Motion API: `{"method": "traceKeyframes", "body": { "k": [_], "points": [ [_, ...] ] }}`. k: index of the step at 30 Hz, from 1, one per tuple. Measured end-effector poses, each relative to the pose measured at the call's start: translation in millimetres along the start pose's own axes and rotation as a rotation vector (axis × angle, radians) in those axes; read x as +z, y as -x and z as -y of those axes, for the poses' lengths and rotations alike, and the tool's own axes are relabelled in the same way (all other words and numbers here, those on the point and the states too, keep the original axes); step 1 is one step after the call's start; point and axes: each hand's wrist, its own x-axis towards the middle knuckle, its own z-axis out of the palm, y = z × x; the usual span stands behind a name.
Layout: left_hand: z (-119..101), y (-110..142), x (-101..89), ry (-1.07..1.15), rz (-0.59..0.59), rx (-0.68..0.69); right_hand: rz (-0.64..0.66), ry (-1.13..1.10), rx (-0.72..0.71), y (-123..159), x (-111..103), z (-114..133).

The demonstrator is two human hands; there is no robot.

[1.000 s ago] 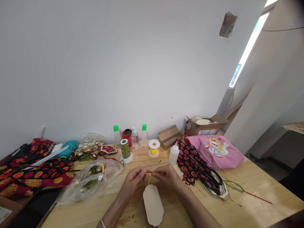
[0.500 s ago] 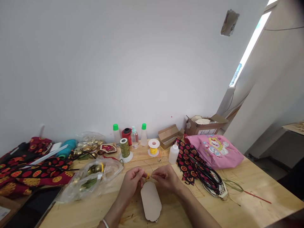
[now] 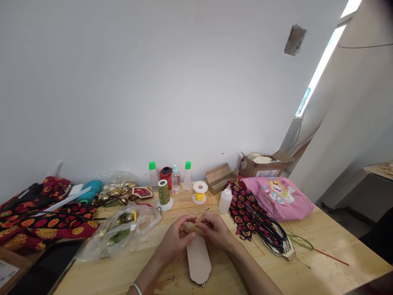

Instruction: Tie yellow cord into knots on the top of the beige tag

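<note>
A pale, flat plaque [image 3: 199, 262] with a scalloped end and a small loop at its near tip lies in front of me. At its far end is a yellow cord [image 3: 196, 224], bunched between my fingers. My left hand [image 3: 178, 237] curls round the cord from the left, its thumb over the plaque's top edge. From the right, my right hand [image 3: 215, 230] pinches the same cord with thumb and forefinger. My fingers partly hide the knot and the plaque's far end.
A yellow cord spool [image 3: 200, 192], a green thread spool [image 3: 163, 192] and a white squeeze bottle [image 3: 225, 200] stand beyond my hands. To the right lie black scissors [image 3: 270, 231] and a pink bag [image 3: 278, 196]. A plastic bag [image 3: 144, 219] and patterned cloth [image 3: 58, 223] lie left.
My left hand has shifted right and its thumb now overlaps the plaque's top. Both hands are closer together round the cord. The view has tilted slightly.
</note>
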Motion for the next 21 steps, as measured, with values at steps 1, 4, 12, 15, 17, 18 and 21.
{"method": "traceKeyframes", "body": {
  "k": [1,4,12,15,17,18,21],
  "points": [
    [1.4,-0.6,0.5,0.019,0.006,-0.008,0.003,-0.008,0.004,0.2,0.6,-0.1],
    [5.2,-3.2,1.0,0.120,0.019,-0.108,0.028,-0.025,0.017,0.9,2.1,0.0],
    [8.3,-5.1,-6.4,0.045,-0.081,-0.075,0.031,-0.008,0.099,-3.2,6.8,3.0],
    [7.8,-4.7,-8.1,-0.016,-0.157,-0.034,0.023,-0.019,0.148,-7.3,7.6,3.3],
    [6.3,-4.0,-7.8,0.005,-0.161,-0.015,0.025,-0.012,0.173,-10.8,7.5,3.9],
    [5.3,-3.6,-7.3,0.015,-0.152,-0.013,0.026,-0.008,0.185,-12.5,7.6,4.3],
    [2.5,-2.1,-5.8,0.034,-0.097,-0.029,0.004,-0.014,0.235,-16.6,10.3,4.6]
  ]
}}
